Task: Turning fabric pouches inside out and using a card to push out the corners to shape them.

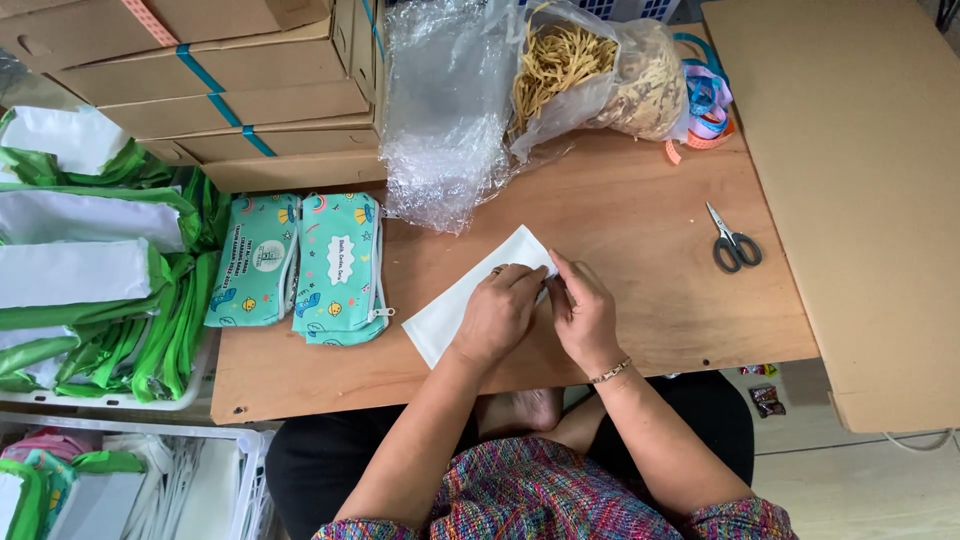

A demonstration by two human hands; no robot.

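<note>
We see both hands brought together over the middle of the wooden counter (640,250), forearms reaching in from the lower edge of the view. The left hand (498,312) lies curled on top of a white flat pouch (470,295), fingers bent and pinching its upper edge. The right hand (583,312), with a thin bracelet at the wrist, meets it at the same spot, fingertips closed on the pouch's edge right beside the left fingers. The pouch lies slantwise on the counter, one corner pointing up toward the far side, the lower end toward the near edge.

At the far side we see a clear plastic bag (445,110) that looks crumpled and limp, and just beside it a second clear bag (590,70) stuffed with tan rubber bands. Coloured ribbon loops (708,105) lie against that bag. To the left, a white bin (100,400) holds stacked green-and-white fabric pieces (90,270). Strapped cardboard boxes (220,90) are stacked behind it.

Two mint-green printed zip pouches (300,265) lie side by side at the counter's left edge. Scissors (733,243) rest well apart to the right, with bare wood around them. A big cardboard sheet (860,200) covers the right edge.
</note>
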